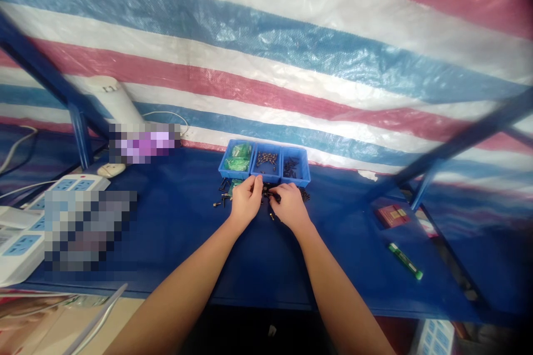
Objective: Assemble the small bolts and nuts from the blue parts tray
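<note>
My left hand (pixel 245 199) and my right hand (pixel 289 205) rest close together on the blue table (pixel 187 233), fingers pinched around small dark parts (pixel 268 195) between them; what exactly each holds is too small to name. Just beyond the hands stand three blue bins: the left bin (pixel 237 158) holds green pieces, the middle bin (pixel 266 162) small brownish parts, the right bin (pixel 295 166) small black parts. Several loose small parts (pixel 222 197) lie scattered on the table left of my left hand.
A striped red, white and blue tarp (pixel 291 66) hangs behind the table. White power strips (pixel 25 238) lie at the left, with a white lamp base (pixel 110 169) behind. A red box (pixel 392 215) and a green marker (pixel 405 260) lie at the right. Blue frame bars (pixel 458 144) slant across.
</note>
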A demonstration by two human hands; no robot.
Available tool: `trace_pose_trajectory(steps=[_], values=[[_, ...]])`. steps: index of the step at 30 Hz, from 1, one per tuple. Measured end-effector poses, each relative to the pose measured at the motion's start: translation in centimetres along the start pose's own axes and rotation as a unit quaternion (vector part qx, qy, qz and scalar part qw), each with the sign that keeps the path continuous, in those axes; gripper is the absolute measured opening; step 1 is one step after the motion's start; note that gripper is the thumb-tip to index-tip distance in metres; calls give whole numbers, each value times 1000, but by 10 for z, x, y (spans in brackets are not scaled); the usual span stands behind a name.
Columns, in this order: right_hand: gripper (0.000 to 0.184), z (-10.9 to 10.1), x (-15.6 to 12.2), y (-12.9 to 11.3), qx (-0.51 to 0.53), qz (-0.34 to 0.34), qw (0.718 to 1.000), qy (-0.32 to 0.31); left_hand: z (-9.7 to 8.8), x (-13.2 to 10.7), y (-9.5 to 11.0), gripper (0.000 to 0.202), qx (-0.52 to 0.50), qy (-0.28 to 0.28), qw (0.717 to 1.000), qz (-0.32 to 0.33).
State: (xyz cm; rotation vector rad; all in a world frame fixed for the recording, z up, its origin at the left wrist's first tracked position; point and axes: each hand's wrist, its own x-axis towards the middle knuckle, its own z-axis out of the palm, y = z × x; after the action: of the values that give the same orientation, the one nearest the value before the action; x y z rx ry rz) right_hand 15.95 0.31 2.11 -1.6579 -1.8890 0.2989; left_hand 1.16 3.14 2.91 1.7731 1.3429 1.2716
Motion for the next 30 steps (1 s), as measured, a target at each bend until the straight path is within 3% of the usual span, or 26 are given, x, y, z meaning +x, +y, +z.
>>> trace_pose_trajectory(steps=[8,21,24,26,28,30], values=[[19,6,-3,-4,-92,19,995,-37,2,0,-2,44,14,-20,1000,3],[21,2,-3,-4,-64,11,998,-27,4,1,-4,40,-4,-36,999,7],[22,3,-1,-3,23,15,1000,14,4,0,-5,39,-11,-39,999,9],[22,4,1,-3,148,37,987,56,3,0,-5,34,-22,-38,999,8],[21,4,3,-4,306,77,945,82,3,0,-4,27,-38,-33,999,11],[24,4,5,-6,443,117,885,88,3,0,-3,25,-54,-43,997,19]])
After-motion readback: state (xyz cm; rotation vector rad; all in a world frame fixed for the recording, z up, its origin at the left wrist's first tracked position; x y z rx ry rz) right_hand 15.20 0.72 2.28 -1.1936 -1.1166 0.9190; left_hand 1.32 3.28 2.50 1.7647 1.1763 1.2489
